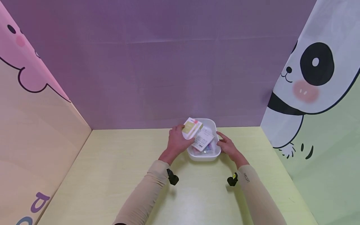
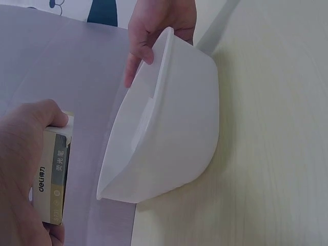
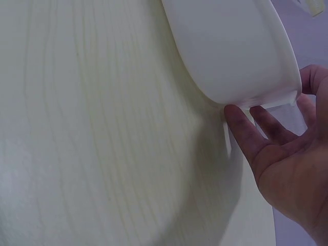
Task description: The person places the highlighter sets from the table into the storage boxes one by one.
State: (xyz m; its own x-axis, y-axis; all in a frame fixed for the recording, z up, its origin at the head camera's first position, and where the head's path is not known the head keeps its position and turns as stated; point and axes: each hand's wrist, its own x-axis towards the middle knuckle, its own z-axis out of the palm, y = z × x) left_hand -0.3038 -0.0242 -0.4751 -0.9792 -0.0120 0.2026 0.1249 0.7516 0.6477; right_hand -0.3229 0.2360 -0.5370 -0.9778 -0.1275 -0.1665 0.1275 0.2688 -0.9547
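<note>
My left hand (image 1: pixel 178 139) grips a white and yellow highlighter box (image 1: pixel 192 127) above the left side of a white plastic basin (image 1: pixel 203 158). In the left wrist view, the box's printed end (image 2: pixel 53 177) shows between thumb and fingers, apart from the basin wall (image 2: pixel 184 113). At the basin's right side, my right hand (image 1: pixel 229 147) holds the rim, its thumb over the edge and fingers against the outer wall (image 3: pixel 230 51). Inside the basin lies a white packet with printed text (image 1: pixel 203 139), over clear plastic wrapping (image 1: pixel 208 150) with pink and blue bits.
The basin stands on a pale wood-grain table (image 1: pixel 197 193), close to the purple back wall (image 1: pixel 174 72). Side panels stand left and right, one with a panda picture (image 1: pixel 312 78). Small black devices (image 1: pixel 172 177) sit at both wrists.
</note>
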